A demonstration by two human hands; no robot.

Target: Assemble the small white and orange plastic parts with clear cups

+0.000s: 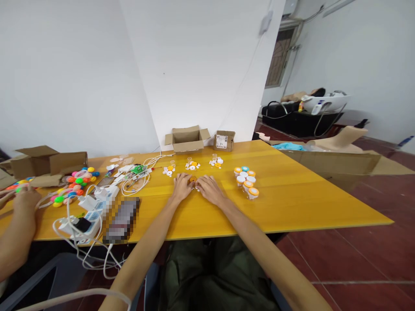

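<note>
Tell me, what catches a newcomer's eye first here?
The yellow table fills the view, and at its middle the person's left hand and right hand meet at a small orange round piece. Right of them stands a cluster of small jars with orange, white and blue lids; far left, bright multicoloured plastic balls lie by another person's hand.

Hands (pixel 182 186) two; capped jars (pixel 253 192) eight; centre boxes (pixel 187 139) two.

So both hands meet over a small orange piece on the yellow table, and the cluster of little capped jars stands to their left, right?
Not quite. In the head view the cluster of capped jars stands to the right of the hands, not the left. The rest holds: the left hand and right hand meet over a small orange piece on the yellow table.
</note>
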